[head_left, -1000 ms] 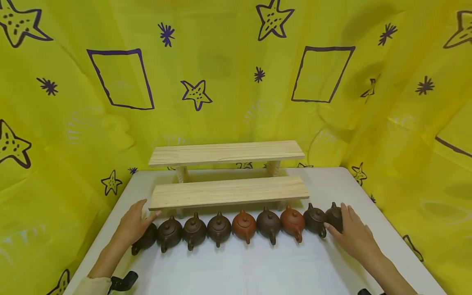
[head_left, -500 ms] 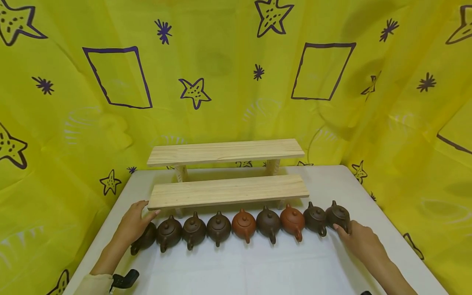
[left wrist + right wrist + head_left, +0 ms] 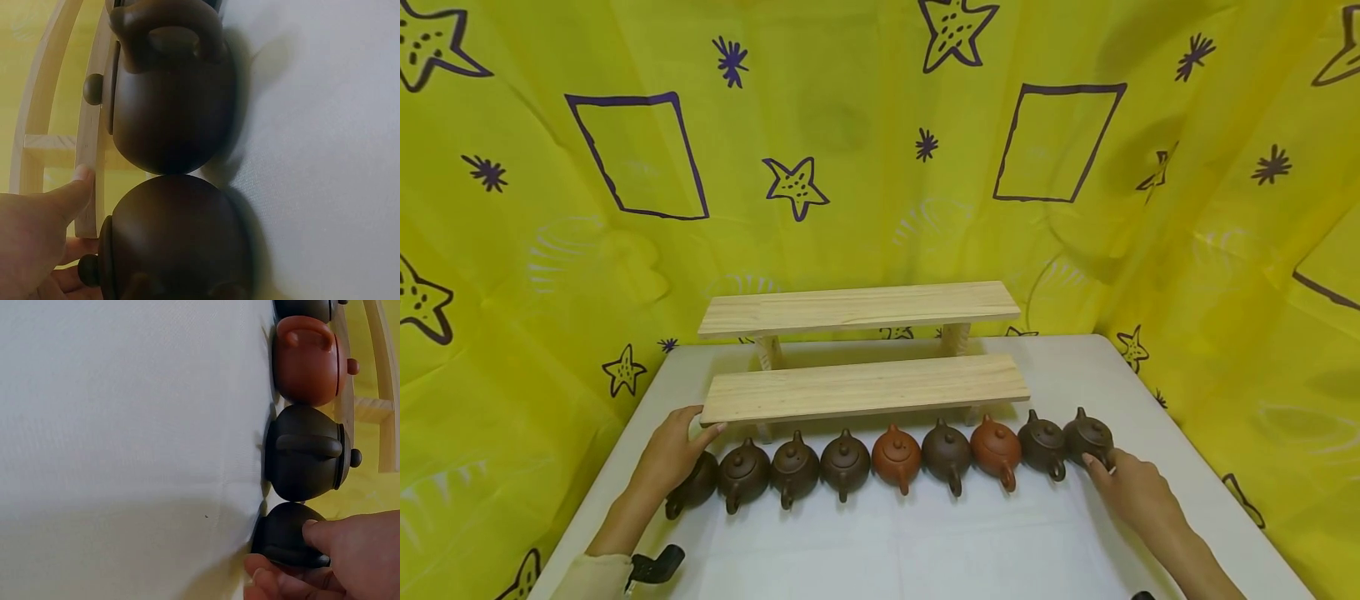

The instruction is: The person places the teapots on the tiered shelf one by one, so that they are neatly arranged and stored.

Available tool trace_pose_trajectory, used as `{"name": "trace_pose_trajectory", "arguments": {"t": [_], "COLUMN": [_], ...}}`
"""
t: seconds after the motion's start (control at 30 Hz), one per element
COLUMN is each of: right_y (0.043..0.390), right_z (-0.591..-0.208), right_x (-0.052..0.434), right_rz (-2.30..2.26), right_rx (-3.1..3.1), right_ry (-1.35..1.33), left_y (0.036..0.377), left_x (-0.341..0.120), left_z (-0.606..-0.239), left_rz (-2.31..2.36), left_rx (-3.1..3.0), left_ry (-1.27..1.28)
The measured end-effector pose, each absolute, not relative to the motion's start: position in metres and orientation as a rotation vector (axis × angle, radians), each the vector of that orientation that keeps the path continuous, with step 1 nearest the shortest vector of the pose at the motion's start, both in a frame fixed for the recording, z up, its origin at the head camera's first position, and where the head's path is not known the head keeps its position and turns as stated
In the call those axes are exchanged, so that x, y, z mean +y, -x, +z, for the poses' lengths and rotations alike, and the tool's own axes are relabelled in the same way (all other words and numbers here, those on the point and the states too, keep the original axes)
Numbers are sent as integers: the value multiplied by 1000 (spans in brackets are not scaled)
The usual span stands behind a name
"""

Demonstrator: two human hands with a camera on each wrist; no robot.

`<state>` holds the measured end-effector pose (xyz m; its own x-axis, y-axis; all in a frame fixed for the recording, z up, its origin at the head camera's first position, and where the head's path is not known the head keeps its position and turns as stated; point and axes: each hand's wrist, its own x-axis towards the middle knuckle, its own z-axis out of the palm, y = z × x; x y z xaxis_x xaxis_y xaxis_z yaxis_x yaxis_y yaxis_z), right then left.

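Note:
Several small clay teapots stand in a row on the white table (image 3: 925,542), most dark brown, two reddish. My left hand (image 3: 673,454) lies over the leftmost dark teapot (image 3: 700,485), one straight finger touching the left end of the lower wooden shelf (image 3: 865,387). The left wrist view shows that teapot (image 3: 181,244) close up, my left hand (image 3: 31,244) behind it and its neighbour (image 3: 169,112) touching it. My right hand (image 3: 1103,468) pinches the rightmost dark teapot (image 3: 1088,435) at its near side. In the right wrist view the thumb (image 3: 325,534) lies on this teapot (image 3: 284,537), fingers below.
A two-step wooden shelf stands behind the row, its upper board (image 3: 857,308) bare. Yellow cloth (image 3: 850,125) with stars and squares hangs around the table on all far sides. Bare white table surface lies in front of the teapots. A reddish teapot (image 3: 306,359) sits two places from the right end.
My right hand has slid back off the top of the rightmost teapot to its near side, uncovering the lid. The left hand has barely moved.

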<state>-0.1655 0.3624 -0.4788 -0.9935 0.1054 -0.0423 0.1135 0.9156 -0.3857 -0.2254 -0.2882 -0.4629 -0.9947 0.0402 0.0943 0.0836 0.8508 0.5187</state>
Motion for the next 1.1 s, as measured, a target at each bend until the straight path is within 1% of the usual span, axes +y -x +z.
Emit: {"name": "trace_pose_trajectory", "arguments": {"t": [0.57,0.9,1.1], "right_y": [169,172,177], "right_z": [-484,-482,-475], "right_x": [362,364,363], "right_rz": [-697,-719,-724], "right_rx": [3118,3215,3287], "right_ry": [-130,-96,-58], "left_y": [225,223,225], "left_x": [-289,-290,-289], "left_z": [-464,-464,-461], "left_rz": [-818,-817,-796], "left_rx": [-2940,-2948,-2938], "left_ry": [111,122,152]}}
